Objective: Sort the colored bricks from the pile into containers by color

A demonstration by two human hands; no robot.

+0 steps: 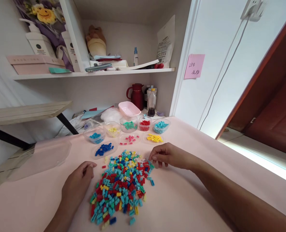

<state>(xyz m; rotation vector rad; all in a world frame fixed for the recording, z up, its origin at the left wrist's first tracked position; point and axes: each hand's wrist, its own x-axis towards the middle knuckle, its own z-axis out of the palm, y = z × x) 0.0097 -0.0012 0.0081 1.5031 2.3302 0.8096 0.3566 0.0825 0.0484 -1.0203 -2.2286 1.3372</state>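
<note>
A loose pile of small building bricks [123, 183] in turquoise, red, yellow, green and blue covers the middle of the pink table. Left of it, my left hand [78, 178] rests on the surface, its fingers curled in and nothing visible in them. My right hand [165, 154] is at the pile's upper right edge, fingers bent and fingertips close to the bricks; whether a brick is between them is hidden. Behind the pile, clear containers hold sorted bricks: dark blue bricks [104, 149], pink bricks [130, 139], yellow bricks [154, 138] and red bricks [145, 123].
More tubs stand behind, with green bricks [130, 125] and turquoise bricks [161, 126]. Further back are an empty pink basin [129, 109], a dark red jug [137, 96] and a bottle [152, 103]. A clear plastic lid [43, 158] lies at the left. A shelf [96, 74] overhangs the back.
</note>
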